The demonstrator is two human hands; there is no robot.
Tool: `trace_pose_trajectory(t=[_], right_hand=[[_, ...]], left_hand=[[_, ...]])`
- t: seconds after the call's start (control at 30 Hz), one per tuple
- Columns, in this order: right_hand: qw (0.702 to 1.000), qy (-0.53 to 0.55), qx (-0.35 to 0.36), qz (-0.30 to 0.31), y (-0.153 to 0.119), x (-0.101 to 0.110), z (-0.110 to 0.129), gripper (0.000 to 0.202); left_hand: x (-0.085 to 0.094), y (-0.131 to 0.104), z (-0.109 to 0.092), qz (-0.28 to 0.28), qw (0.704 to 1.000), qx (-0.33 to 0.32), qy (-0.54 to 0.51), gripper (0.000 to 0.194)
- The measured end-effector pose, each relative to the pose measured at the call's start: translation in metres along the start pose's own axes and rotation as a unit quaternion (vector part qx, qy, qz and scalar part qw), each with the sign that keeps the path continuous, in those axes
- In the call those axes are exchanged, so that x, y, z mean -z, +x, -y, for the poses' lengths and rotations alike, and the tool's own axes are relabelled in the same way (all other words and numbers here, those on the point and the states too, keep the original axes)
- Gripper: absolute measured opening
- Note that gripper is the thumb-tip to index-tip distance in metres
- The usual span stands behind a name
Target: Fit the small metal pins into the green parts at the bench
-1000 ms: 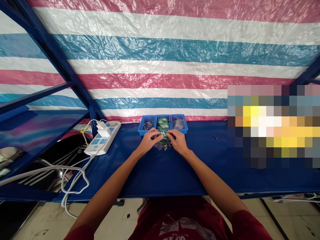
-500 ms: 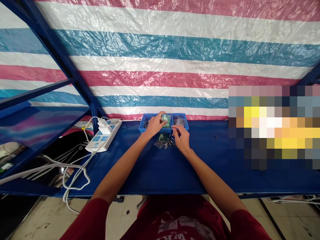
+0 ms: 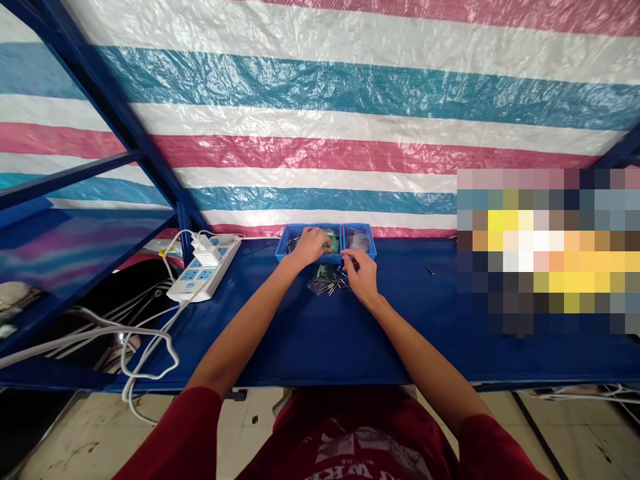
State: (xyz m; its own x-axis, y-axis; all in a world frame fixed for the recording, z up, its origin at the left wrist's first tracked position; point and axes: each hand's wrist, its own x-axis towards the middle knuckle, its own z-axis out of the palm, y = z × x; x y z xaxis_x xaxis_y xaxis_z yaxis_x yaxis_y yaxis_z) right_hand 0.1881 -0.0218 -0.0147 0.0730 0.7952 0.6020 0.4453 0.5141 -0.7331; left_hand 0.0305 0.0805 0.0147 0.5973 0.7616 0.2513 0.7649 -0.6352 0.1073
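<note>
My left hand point(image 3: 311, 245) reaches over the blue bin point(image 3: 281, 245), its fingers curled down at the green packets point(image 3: 331, 240) inside; whatever is between the fingertips is hidden. Thin dark metal pieces point(image 3: 292, 245) lie at the left side of that bin. By the front edge of the smaller blue bin point(image 3: 373, 247), my right hand point(image 3: 362, 275) is closed, with thumb and finger close together. Anything it holds is too small to name. Between my hands, on the table, a clear bag with green print point(image 3: 320, 277) lies beside a loose pile of thin metal rods point(image 3: 334, 287).
The smaller bin contains clear plastic bags point(image 3: 357, 241). A white power strip point(image 3: 204, 270) with plugs and looping white cables point(image 3: 150, 331) is at the left. One small dark piece point(image 3: 431, 271) lies on the blue table point(image 3: 320, 347) to the right. A blurred block covers the far right.
My left hand has shifted slightly left and down over the green packets, its fingers drawing closer together. My right hand has hardly moved. The whole view has tilted a little.
</note>
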Motion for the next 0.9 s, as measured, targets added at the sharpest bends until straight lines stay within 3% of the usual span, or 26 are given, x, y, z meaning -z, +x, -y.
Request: trace_pose_trajectory(t=[0.07, 0.17, 0.3, 0.47, 0.57, 0.67, 0.9], right_hand=[[1.0, -0.017, -0.007, 0.002, 0.001, 0.001, -0.001, 0.026], [0.995, -0.084, -0.03, 0.034, 0.003, 0.004, 0.002, 0.027], [0.959, -0.237, -0.089, 0.125, 0.011, 0.015, 0.01, 0.022], [0.899, -0.342, -0.133, 0.239, 0.019, 0.029, 0.008, 0.008], [0.874, -0.343, -0.144, 0.313, 0.018, 0.032, 0.002, 0.023], [0.861, -0.337, -0.136, 0.357, 0.016, 0.033, -0.003, 0.029], [0.847, -0.335, -0.118, 0.395, 0.015, 0.027, -0.009, 0.013]], left_hand=[[0.002, 0.0, -0.003, -0.013, 1.0, -0.01, 0.007, 0.011], [0.006, -0.009, -0.011, -0.078, 0.997, -0.02, 0.011, 0.018], [0.015, -0.032, -0.024, -0.156, 0.987, -0.048, 0.014, 0.027], [0.017, -0.059, -0.032, -0.125, 0.987, -0.091, -0.053, 0.028], [0.007, -0.07, -0.029, -0.13, 0.985, -0.081, -0.083, 0.028], [-0.004, -0.076, -0.026, -0.128, 0.984, -0.085, -0.091, 0.027], [-0.013, -0.084, -0.025, -0.141, 0.98, -0.093, -0.109, 0.027]])
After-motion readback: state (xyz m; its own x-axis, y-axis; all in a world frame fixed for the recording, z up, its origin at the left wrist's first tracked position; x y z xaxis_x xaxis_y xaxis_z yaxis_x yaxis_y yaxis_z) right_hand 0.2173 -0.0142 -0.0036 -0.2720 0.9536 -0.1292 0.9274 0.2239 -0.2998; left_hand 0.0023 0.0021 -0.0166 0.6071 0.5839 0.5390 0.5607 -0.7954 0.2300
